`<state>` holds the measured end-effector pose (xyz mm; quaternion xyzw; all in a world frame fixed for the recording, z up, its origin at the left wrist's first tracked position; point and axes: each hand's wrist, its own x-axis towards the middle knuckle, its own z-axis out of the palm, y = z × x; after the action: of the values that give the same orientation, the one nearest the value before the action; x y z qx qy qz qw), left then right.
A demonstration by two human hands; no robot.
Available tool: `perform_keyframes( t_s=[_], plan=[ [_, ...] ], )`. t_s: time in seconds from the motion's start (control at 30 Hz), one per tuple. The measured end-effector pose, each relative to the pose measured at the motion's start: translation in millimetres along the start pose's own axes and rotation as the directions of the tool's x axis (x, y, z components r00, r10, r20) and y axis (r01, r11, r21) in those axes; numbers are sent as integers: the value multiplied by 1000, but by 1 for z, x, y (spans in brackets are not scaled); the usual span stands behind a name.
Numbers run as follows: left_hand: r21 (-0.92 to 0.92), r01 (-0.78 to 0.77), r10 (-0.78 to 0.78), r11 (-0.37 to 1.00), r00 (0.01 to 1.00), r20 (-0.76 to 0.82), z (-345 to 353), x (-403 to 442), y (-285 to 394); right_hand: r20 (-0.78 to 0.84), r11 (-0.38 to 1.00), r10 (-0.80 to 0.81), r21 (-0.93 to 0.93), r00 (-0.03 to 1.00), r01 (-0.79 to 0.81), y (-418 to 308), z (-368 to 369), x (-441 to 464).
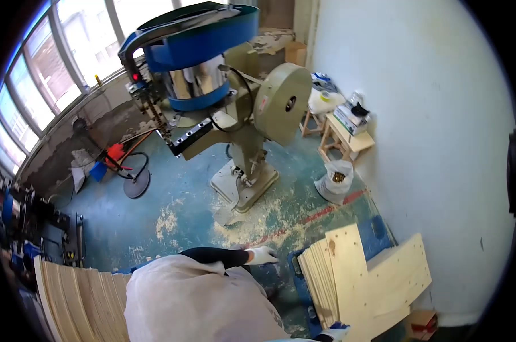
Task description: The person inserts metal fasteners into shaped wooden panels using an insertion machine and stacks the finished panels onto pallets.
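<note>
My left hand (262,255), in a white glove below a black sleeve, is stretched out over the floor to the left of the plywood, its fingers extended and holding nothing visible. At the bottom edge, my right hand (333,332), gloved with blue on the fingers, is at the lower edge of a pale plywood panel (349,273). The frame edge cuts it off, so its grip is unclear. Under and beside that panel are several stacked boards (315,279), and another panel (403,273) with small holes lies to the right.
Ahead stands a machine (249,142) with a blue bowl (204,43) and a round cover. A bag of small metal parts (333,185) sits near a wooden stool (349,137) by the right wall. More boards (84,296) stand at lower left. Sawdust-like debris marks the floor.
</note>
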<state>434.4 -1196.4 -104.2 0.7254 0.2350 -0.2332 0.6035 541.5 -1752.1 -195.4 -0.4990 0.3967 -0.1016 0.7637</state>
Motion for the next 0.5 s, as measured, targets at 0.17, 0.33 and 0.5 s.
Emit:
perform_keyframes(
  t_s=[0.17, 0.33, 0.5],
  plan=[
    [-102, 232, -254, 967, 868, -427, -96, -79, -66, 460, 976, -66, -153, 885, 152, 1, 269, -164],
    [-270, 292, -387, 917, 814, -434, -162, -84, -153, 822, 777, -467, 205, 326, 595, -80, 494, -352],
    [-518, 204, -402, 831, 863, -306, -239, -97, -141, 536, 322, -812, 743, -232, 586, -146, 627, -547]
  ],
)
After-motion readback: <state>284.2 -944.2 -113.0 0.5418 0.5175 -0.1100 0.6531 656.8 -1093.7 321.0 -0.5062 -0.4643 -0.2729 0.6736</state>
